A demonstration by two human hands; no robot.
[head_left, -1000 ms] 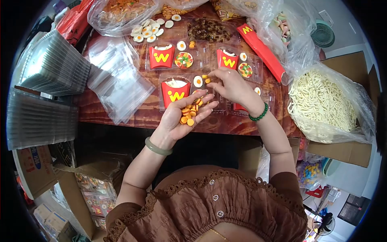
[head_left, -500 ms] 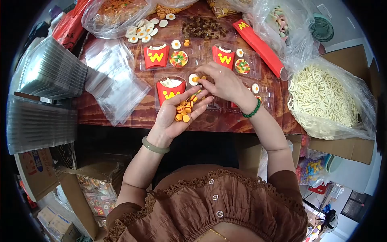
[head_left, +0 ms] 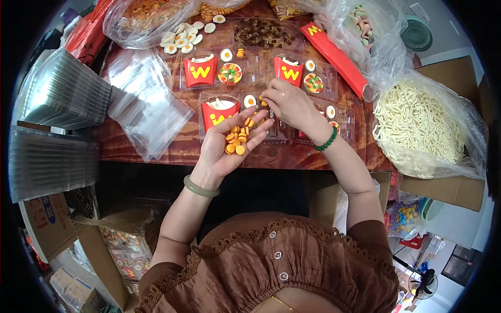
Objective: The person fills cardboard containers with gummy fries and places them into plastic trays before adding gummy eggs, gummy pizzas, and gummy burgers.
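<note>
My left hand (head_left: 222,146) is palm up with its fingers spread, cradling a pile of small orange burger-shaped gummies (head_left: 239,136). With closed fingertips my right hand (head_left: 289,107) pinches another burger gummy (head_left: 263,101) over the near middle clear plastic tray (head_left: 206,99). That tray holds a red fries carton (head_left: 213,112) with whitish sticks and, to its right, a fried-egg gummy (head_left: 250,101). My left fingers cover part of the tray. Behind it, another tray carries a red carton (head_left: 200,71), an egg gummy (head_left: 226,55), a pizza gummy (head_left: 230,74) and a burger gummy (head_left: 240,53).
Clear bags (head_left: 148,104) and stacked plastic trays (head_left: 68,91) are on the left. Loose egg gummies (head_left: 180,39) and dark brown gummies (head_left: 263,34) lie at the back. A bag of pale strands (head_left: 420,125) stands in a cardboard box on the right, near stacked red cartons (head_left: 336,62).
My right hand has shifted slightly right and its fingers have bunched, uncovering the egg gummy. My left hand has drawn slightly away from it, and the pile in its palm has spread a little.
</note>
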